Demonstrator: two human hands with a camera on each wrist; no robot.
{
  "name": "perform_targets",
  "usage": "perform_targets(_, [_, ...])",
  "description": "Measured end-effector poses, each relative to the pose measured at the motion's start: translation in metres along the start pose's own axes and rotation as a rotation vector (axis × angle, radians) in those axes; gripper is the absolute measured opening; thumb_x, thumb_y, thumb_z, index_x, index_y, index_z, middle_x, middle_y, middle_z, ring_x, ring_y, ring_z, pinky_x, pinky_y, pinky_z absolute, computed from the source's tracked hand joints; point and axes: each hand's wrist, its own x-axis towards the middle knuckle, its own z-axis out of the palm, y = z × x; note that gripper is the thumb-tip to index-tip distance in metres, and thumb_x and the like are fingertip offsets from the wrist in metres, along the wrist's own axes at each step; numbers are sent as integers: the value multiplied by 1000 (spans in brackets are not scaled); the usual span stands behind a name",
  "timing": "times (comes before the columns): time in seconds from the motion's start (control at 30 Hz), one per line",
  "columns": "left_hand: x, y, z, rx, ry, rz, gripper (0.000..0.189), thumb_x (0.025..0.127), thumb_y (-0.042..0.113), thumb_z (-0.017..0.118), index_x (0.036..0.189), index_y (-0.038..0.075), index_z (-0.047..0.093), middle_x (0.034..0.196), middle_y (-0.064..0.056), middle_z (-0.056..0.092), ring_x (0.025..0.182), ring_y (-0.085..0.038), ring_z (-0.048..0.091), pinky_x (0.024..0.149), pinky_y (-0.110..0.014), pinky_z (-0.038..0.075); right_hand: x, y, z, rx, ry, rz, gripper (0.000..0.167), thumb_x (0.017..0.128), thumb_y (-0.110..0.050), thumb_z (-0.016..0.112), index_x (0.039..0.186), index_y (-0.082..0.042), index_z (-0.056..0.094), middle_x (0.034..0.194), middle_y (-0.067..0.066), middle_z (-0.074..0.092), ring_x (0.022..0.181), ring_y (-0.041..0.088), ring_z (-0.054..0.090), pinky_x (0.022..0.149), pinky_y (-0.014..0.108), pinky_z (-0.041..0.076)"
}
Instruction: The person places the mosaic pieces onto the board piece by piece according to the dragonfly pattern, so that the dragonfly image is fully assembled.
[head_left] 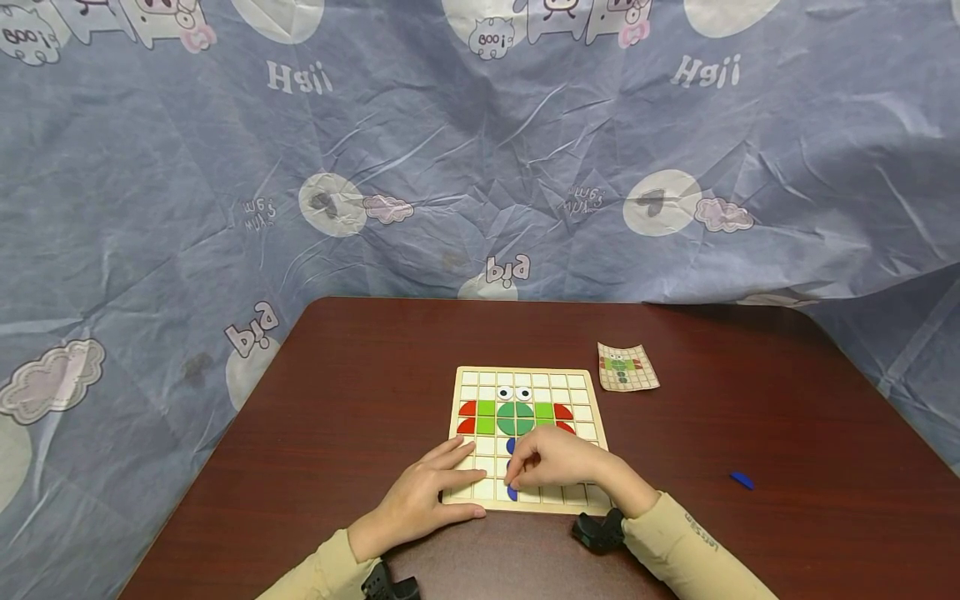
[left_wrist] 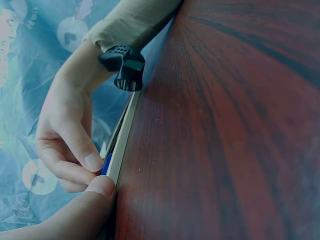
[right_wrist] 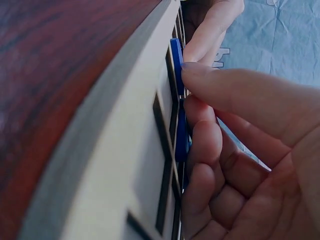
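Observation:
A cream grid board (head_left: 480, 493) lies on the table before me. My left hand (head_left: 420, 498) rests on its lower left corner, fingers spread, the thumb at the front edge. My right hand (head_left: 558, 457) is over the lower middle, its fingers curled and its thumb and index finger at a blue half-round piece (head_left: 512, 492) in the bottom row. In the right wrist view, the thumb touches that blue piece (right_wrist: 176, 62), with another blue piece (right_wrist: 181, 132) beside the curled fingers. A blue half-round (head_left: 512, 446) sits higher in the same column. The right hand partly hides the column.
Green quarter-rounds (head_left: 506, 425), light green squares (head_left: 486, 408), red pieces (head_left: 467, 426) and two eye pieces (head_left: 523, 393) sit on the board. A picture card (head_left: 627, 371) lies beyond its right corner. One loose blue piece (head_left: 742, 480) lies on the table (head_left: 337, 400) at right.

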Motion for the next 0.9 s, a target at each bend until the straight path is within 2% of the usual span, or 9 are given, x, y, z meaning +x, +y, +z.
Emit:
perform_targets(0.4, [0, 0, -1, -1, -2, 5, 47, 82, 51, 66, 117, 21, 69, 138, -12, 49, 133, -29, 36, 98, -47, 42, 0, 0, 0, -11, -5, 20, 7, 82, -11, 72, 82, -16, 76, 71, -16, 59, 64, -3, 50, 57, 17, 46])
perform_targets(0.7, [1, 0, -1, 12, -8, -1, 47, 82, 53, 66, 117, 22, 69, 139, -10, 48, 133, -28, 36, 99, -46, 42, -2, 4, 0, 87, 60, 65, 4, 83, -15, 71, 85, -18, 71, 75, -11, 63, 68, 6, 59, 63, 24, 52])
perform_targets(0.9, [1, 0, -1, 13, -17, -8, 48, 82, 53, 65, 118, 22, 69, 139, -9, 47, 133, -28, 36, 100, -46, 41, -5, 5, -5, 196, 100, 48, 5, 87, -20, 69, 89, -15, 69, 81, -6, 65, 73, 10, 61, 68, 27, 53])
